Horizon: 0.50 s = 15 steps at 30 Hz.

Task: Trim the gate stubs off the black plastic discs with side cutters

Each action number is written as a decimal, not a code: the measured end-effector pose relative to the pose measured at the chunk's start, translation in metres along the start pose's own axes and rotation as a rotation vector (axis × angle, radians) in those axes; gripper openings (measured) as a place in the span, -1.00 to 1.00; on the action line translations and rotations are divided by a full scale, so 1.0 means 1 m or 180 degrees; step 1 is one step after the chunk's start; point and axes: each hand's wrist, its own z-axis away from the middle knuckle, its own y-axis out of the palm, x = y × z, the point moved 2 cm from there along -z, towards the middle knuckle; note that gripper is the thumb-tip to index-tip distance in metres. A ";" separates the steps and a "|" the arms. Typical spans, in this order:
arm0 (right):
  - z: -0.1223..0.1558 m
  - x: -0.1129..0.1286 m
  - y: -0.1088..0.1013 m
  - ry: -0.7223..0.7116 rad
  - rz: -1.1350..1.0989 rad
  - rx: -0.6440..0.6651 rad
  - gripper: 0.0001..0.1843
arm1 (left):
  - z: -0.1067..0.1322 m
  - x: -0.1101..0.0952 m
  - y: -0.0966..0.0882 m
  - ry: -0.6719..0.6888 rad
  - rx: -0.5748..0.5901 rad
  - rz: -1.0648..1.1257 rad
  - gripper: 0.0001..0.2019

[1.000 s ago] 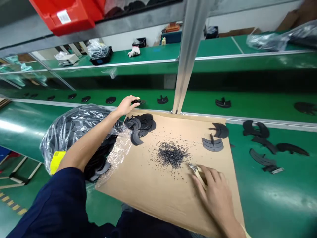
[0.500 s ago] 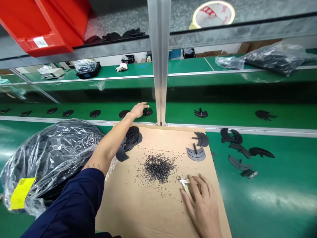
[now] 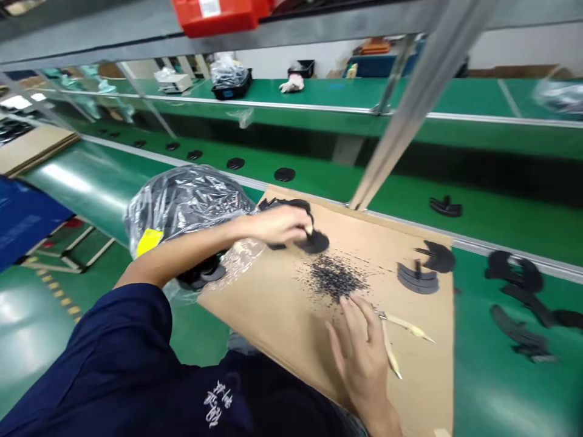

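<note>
My left hand (image 3: 285, 224) is closed in a pinch on a black rounded plastic part (image 3: 317, 243), held low over the brown cardboard (image 3: 282, 309) beside a stack of similar black parts (image 3: 291, 203). My right hand (image 3: 362, 346) is open, its fingers spread and holding nothing, with fingertips at the near edge of a pile of tiny black bits (image 3: 337, 276). Beside it lie pliers (image 3: 403, 323) with pale yellow handles, spread apart. Toward the cardboard's right side rest a curved grey-black part (image 3: 418, 280) and another black part (image 3: 439, 257).
A clear plastic bag (image 3: 186, 194) of black parts bulges at left. Several black parts, one at the near end (image 3: 285, 175), line the green belt behind. A slanted metal post (image 3: 401, 133) rises behind the cardboard. More black parts (image 3: 514, 273) lie on the green table at right.
My left hand has come back from the belt to the cardboard, carrying a black part. My right hand has moved off the pliers and opened. The view has turned left.
</note>
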 end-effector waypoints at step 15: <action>0.003 0.028 0.047 0.0011 -0.1326 0.0943 -0.65 | 0.205 -0.002 0.066 -0.2480 -0.0919 -0.1756 -0.75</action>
